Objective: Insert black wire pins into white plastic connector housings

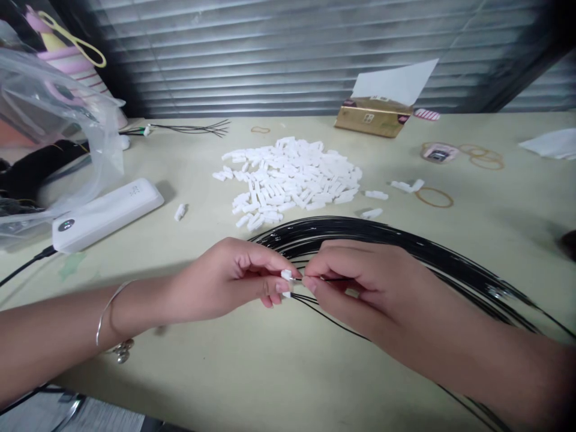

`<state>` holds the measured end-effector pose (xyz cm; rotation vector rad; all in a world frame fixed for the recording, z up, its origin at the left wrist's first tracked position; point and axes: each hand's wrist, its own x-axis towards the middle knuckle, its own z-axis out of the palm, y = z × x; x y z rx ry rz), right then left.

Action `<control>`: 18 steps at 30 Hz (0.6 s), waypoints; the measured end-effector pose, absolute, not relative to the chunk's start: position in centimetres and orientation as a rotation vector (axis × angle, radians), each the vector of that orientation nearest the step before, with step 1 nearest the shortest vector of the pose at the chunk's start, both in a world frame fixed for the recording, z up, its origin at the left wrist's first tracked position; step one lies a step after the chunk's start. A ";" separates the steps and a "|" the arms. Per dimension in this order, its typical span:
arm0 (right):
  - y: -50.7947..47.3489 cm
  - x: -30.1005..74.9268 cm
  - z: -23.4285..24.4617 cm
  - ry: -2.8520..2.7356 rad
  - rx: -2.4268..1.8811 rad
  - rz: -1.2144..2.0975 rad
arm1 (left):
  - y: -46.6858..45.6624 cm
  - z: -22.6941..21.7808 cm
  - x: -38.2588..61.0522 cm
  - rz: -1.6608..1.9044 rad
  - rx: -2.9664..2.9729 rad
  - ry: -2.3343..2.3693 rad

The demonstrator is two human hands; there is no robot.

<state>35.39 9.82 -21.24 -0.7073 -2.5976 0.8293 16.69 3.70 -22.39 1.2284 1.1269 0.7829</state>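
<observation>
My left hand (229,279) pinches a small white plastic connector (287,276) between thumb and fingers, above the table near its front. My right hand (360,282) is closed in a pinch on a thin black wire (333,279), its tip right at the connector. More black wires trail from the connector under my right hand. A thick bundle of black wires (405,243) arcs behind my hands and runs off to the right. A heap of white connectors (290,180) lies farther back at mid table.
A white power bank (108,213) with a cable lies at left beside a clear plastic bag (49,132). A gold box (371,117) with white paper stands at the back. Rubber bands (434,197) and loose connectors (180,211) are scattered about. Closed blinds fill the background.
</observation>
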 end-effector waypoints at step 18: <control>9.3 35.1 -22.0 -2.616 -0.595 0.740 | 3.7 -22.0 16.9 0.642 1.301 1.252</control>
